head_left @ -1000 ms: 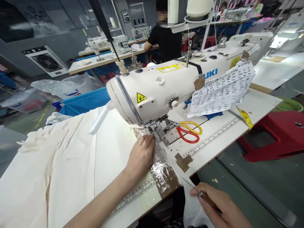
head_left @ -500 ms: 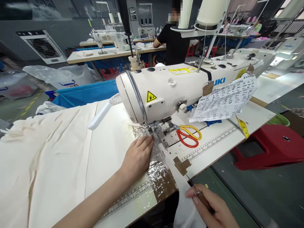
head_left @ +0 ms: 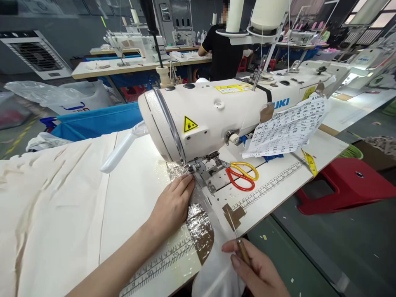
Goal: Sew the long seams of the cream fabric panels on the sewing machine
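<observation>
My left hand [head_left: 173, 201] lies palm down, fingers stretched forward and close together, beside the presser foot [head_left: 192, 168] of a white sewing machine [head_left: 201, 117]. Its thumb is hidden. A strip of white fabric [head_left: 218, 243] runs from the foot towards me and hangs over the table's front edge. My right hand [head_left: 255, 264] is closed around the wooden handle of an awl [head_left: 243, 249], whose thin metal shaft points up and away over the table edge. The fabric strip passes beside and partly behind its fingers. Scissors [head_left: 241, 175] with red and yellow handles lie right of the foot.
Cream fabric [head_left: 62, 198] spreads across the table's left side. A handwritten paper sheet [head_left: 286, 128] hangs from the machine. A red stool [head_left: 349, 181] stands at right, a blue cloth bin [head_left: 99, 121] behind. A person in black [head_left: 222, 53] sits farther back.
The view has shifted slightly. My right hand, with the awl, has moved left and closer to the table, and the fabric strip bulges further left. My left hand stays by the foot.
</observation>
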`<state>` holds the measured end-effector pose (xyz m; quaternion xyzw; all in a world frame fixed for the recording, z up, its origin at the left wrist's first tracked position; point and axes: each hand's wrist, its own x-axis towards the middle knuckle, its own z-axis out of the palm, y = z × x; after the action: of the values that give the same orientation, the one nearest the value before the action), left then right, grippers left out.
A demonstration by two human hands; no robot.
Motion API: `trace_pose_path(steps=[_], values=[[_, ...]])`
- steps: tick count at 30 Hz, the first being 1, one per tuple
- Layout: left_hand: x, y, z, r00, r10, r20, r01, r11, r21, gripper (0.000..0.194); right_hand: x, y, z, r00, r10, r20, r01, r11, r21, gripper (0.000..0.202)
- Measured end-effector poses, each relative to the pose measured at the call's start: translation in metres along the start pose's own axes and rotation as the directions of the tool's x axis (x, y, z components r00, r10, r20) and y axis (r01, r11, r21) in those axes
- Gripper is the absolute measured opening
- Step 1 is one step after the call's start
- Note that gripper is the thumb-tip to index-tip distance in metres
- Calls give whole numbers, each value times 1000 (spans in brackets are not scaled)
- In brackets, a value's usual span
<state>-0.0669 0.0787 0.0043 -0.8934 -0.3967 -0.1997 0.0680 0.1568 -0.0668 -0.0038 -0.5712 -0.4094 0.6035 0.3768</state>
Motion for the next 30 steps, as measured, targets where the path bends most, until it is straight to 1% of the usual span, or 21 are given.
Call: trace_pose_path(steps=[2, 3, 6, 8, 11, 16, 18, 20, 23, 25, 27, 30], values=[[4, 3, -1, 1000, -30, -2, 30, 999, 17, 43, 4, -6, -6, 997, -64, -34, 59, 989, -137, 45], [6, 4, -2, 999, -41, -1, 41, 999, 20, 43, 6, -9, -9, 995, -94, -31, 87, 978, -191, 43], [12, 3, -4, 999, -48, -4, 48, 998, 39, 39, 14, -17, -13, 986, -163, 25, 163, 946, -280, 37], [14, 1, -4, 999, -41, -16, 42, 998, 49, 35, 18, -22, -13, 977, -207, 40, 209, 927, -312, 34], [14, -5, -4, 999, -13, -48, 13, 1000, -3, 34, 24, -27, -10, 963, -267, 20, 258, 906, -337, 31], [11, -12, -2, 994, 22, -110, -43, 982, -186, 40, 27, -33, -6, 949, -315, -1, 295, 890, -347, 28], [11, -13, -2, 992, 45, -117, -67, 979, -191, 38, 29, -34, -5, 943, -333, 11, 314, 876, -365, 26], [12, -13, -2, 991, 62, -117, -79, 986, -146, 37, 32, -37, -5, 931, -362, 47, 352, 856, -377, 24], [12, -11, -3, 994, 22, -103, -26, 999, -32, 34, 39, -41, -3, 909, -402, 114, 415, 835, -362, 22], [12, -10, -5, 996, -16, -91, 16, 1000, -2, 33, 43, -44, -1, 898, -419, 137, 440, 827, -349, 20], [11, -9, -6, 995, -22, -101, 17, 998, -53, 34, 45, -46, 0, 891, -430, 147, 454, 823, -342, 19], [11, -9, -7, 992, 14, -128, -36, 985, -171, 33, 48, -47, 1, 888, -431, 157, 459, 819, -345, 19]])
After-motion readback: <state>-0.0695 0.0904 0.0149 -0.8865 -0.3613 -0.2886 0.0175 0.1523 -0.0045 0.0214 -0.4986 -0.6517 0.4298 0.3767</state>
